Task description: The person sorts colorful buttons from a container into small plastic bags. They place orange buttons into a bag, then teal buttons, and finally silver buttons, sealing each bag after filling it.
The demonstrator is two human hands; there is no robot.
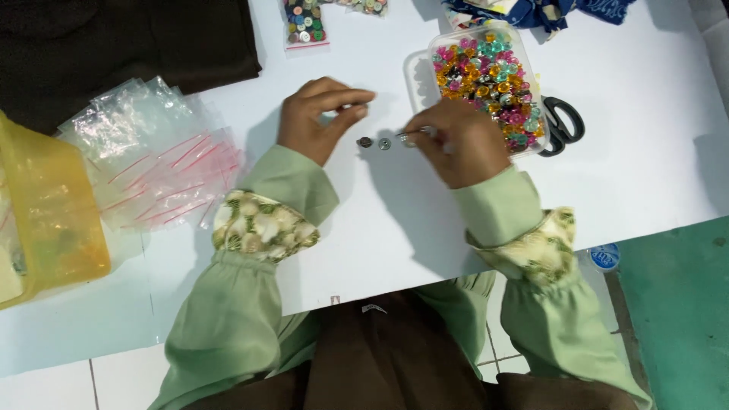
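Note:
My left hand rests on the white table with its fingers curled and thumb near the fingertips; whether it holds anything is unclear. My right hand pinches a thin metal tool, likely tweezers, whose tip points left. Two small round buttons lie on the table between the hands, just left of the tool's tip. A clear plastic tub full of several colourful buttons stands right behind my right hand.
Black scissors lie right of the tub. A pile of clear zip bags lies to the left, next to a yellow plastic box. Dark cloth, a bag of buttons and blue patterned fabric lie at the far edge.

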